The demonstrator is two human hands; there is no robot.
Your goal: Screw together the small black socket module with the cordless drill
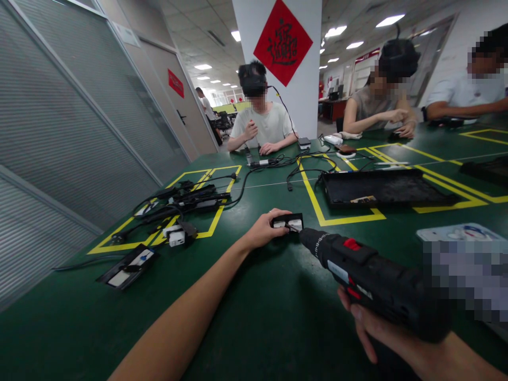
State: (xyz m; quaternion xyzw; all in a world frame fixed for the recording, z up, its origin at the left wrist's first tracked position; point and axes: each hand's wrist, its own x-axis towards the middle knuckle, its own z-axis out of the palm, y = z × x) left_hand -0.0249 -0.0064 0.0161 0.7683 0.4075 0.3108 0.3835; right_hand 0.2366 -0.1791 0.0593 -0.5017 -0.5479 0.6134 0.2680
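Note:
My left hand (265, 229) is closed around the left end of a small black rectangular case (298, 218) with white parts inside, keeping it on the green table. In my right hand (381, 328) is a black cordless drill (369, 270) with red details, gripped by its handle. The drill points left, and its bit reaches toward the white parts in the case. Whether the tip touches them I cannot tell. Much of the drill's handle is hidden below its body.
Cables and black adapters (198, 198) lie at left, near a white plug block (175, 236) and an open black case (129, 266). A black tray (381, 188) sits at the right back. Several people sit around the table; one across (262, 124) holds a tool.

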